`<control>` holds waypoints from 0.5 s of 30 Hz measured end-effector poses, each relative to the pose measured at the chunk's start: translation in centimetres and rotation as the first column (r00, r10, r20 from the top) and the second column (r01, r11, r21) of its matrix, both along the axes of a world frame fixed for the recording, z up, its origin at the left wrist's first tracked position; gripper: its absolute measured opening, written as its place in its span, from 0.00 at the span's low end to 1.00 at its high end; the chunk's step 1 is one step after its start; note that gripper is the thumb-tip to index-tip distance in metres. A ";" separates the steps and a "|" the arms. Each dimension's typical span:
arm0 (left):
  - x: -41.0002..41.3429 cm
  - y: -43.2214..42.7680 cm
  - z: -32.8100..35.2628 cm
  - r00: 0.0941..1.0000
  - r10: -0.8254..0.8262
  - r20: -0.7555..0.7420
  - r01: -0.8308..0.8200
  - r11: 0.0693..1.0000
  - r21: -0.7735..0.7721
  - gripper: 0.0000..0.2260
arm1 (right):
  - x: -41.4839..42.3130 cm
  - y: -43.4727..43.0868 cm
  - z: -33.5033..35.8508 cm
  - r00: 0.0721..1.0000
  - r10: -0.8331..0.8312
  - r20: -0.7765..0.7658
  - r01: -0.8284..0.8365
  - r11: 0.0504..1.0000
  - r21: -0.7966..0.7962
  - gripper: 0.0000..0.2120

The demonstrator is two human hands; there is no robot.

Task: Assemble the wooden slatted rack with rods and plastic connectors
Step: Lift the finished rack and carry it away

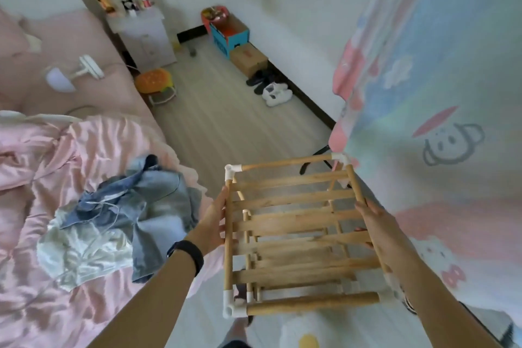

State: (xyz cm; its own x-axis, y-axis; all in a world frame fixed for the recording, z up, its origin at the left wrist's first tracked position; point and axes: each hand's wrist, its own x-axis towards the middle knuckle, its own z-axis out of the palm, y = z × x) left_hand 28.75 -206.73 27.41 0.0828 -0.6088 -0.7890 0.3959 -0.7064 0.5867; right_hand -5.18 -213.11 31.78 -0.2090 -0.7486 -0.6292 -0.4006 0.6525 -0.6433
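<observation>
The wooden slatted rack point(299, 230) hangs in the air in front of me, over the floor between the bed and a curtain. It has round rods, several flat slats and white plastic connectors point(232, 172) at its corners. A lower tier of slats shows through the top one. My left hand point(214, 220) grips the left side rod, fingers curled round it from outside. My right hand point(377, 224) holds the right side rod, with fingers wrapped under the slats.
A bed with pink bedding point(42, 178) and a heap of jeans point(147, 206) lies on the left. A patterned curtain point(437, 93) hangs close on the right. On the floor stand a burger-shaped stool point(154, 82), shoes point(271, 87) and boxes point(228, 34). A nightstand point(144, 37) is at the back.
</observation>
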 end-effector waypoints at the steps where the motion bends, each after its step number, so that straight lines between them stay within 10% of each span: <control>1: 0.8 -1.3 -0.5 1.000 -0.005 0.002 0.005 1.000 0.002 0.38 | 0.6 -0.9 0.1 1.000 0.002 0.004 -0.002 1.000 -0.005 0.19; 6: 4.6 -12.3 0.2 0.993 -0.115 0.029 0.116 0.993 -0.035 0.23 | 4.7 -8.5 1.3 0.993 -0.090 0.071 0.095 0.992 -0.081 0.12; 15: 9.4 -31.3 4.0 0.973 -0.160 0.164 0.167 0.986 -0.027 0.29 | 10.1 -23.9 0.2 0.942 -0.242 0.231 0.247 0.969 0.010 0.14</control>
State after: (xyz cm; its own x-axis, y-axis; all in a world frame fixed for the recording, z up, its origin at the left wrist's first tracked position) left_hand 38.18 -238.04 31.46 0.1034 -0.6555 -0.7481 0.1754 -0.7283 0.6625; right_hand 4.91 -237.01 31.95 -0.2392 -0.7047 -0.6679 -0.0706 0.6987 -0.7119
